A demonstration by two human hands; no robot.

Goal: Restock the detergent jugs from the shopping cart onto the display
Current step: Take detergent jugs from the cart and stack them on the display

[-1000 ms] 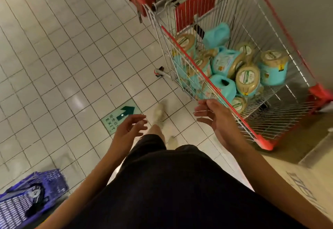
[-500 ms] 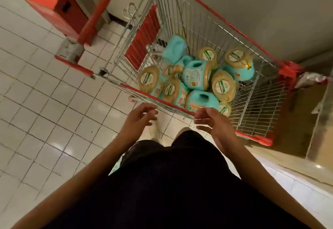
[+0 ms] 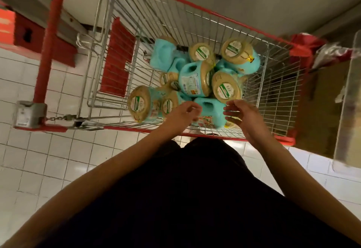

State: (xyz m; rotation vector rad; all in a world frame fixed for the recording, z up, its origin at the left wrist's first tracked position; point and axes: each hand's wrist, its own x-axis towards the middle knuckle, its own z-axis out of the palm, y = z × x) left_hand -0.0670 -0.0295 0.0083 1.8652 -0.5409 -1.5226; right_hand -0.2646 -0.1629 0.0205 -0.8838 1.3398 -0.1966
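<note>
Both empty, fingers loosely curled: left hand (image 3: 182,114), right hand (image 3: 243,116), flanking nearest teal jug (image 3: 211,109) in shopping cart (image 3: 127,129); contact unclear. Labels blurred; pile's lower layer hidden.

Both bare forearms (image 3: 121,165) are slanting forward and inward from the lower corners of the view, wrists held straight. The bare left hand (image 3: 183,115) is hovering with its fingers loosely curled and its thumb bent, gripping nothing. The bare right hand (image 3: 244,116) is hovering level with it, palm facing left, fingers (image 3: 231,113) spread and slightly bent, gripping nothing. The two hands are sitting near each other, apart.
</note>
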